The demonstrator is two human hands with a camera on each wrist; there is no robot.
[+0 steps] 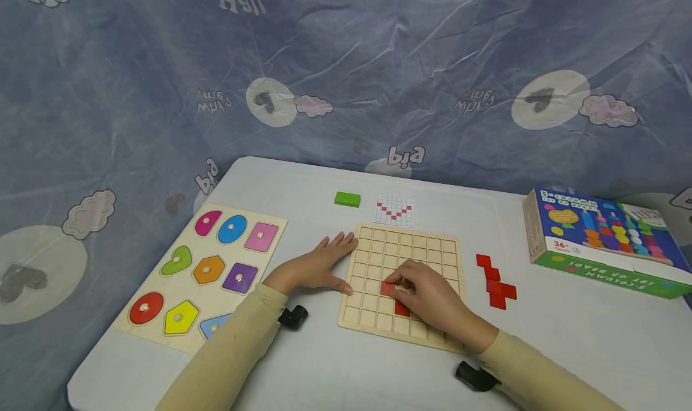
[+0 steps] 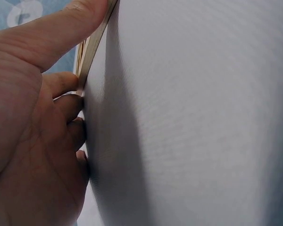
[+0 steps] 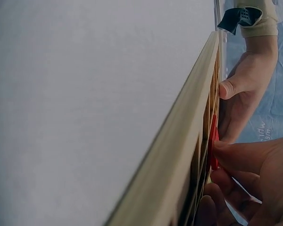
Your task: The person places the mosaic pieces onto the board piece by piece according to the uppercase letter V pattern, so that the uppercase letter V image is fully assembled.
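A wooden grid board (image 1: 373, 234) with square cells lies on the white table. My right hand (image 1: 432, 294) is over its middle, thumb and fingertips pinching a red square tile (image 1: 387, 288) at a cell. Just below it, another red tile (image 1: 402, 309) sits in the grid, partly hidden by the hand. In the right wrist view, red (image 3: 214, 146) shows at the thumb tip, close against the board. With fingers spread, my left hand (image 1: 319, 265) rests at the board's left edge. The left wrist view has its thumb (image 2: 75, 21) on that edge.
Several loose red tiles (image 1: 494, 282) lie right of the board. Behind it are a pattern card (image 1: 394, 211) with a red V and a green block (image 1: 348, 199). A shape puzzle (image 1: 184, 237) with knobbed pieces is at left, a toy box (image 1: 611, 237) at right.
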